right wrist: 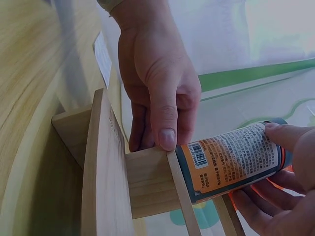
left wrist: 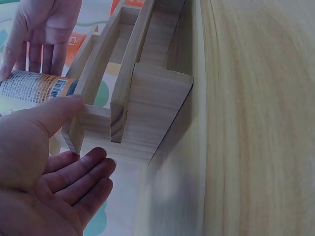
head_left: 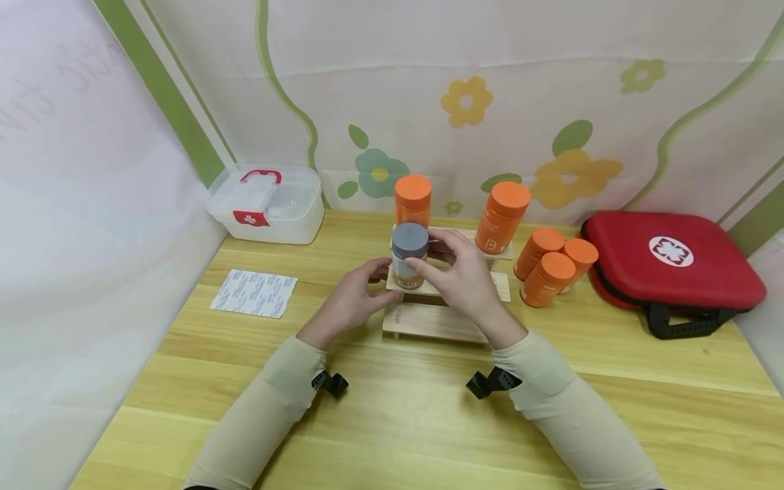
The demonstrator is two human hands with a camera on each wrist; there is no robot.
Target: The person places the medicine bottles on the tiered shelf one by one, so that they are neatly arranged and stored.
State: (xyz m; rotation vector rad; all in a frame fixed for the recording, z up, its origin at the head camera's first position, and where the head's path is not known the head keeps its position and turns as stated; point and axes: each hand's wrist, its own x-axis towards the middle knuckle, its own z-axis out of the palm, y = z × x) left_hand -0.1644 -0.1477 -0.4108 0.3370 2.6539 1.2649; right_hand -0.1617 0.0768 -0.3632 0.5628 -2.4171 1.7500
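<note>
A bottle with a grey lid [head_left: 409, 239] stands at the left end of the middle step of a three-step wooden rack [head_left: 431, 322]. My right hand [head_left: 467, 279] holds this bottle between thumb and fingers; in the right wrist view its base meets the wooden step and its label shows a barcode. At the rack's left end is my left hand [head_left: 353, 297], its thumb touching the step's edge and its fingers loosely extended below, as the left wrist view shows. Two orange bottles, one left [head_left: 413, 199] and one right [head_left: 503, 216], stand on the top step.
Three smaller orange bottles [head_left: 545, 278] cluster right of the rack, beside a red first-aid case [head_left: 704, 272] with a black handle. A clear plastic first-aid box [head_left: 288, 221] stands at the back left. A printed white packet [head_left: 254, 293] lies before it on the wooden table [head_left: 367, 415].
</note>
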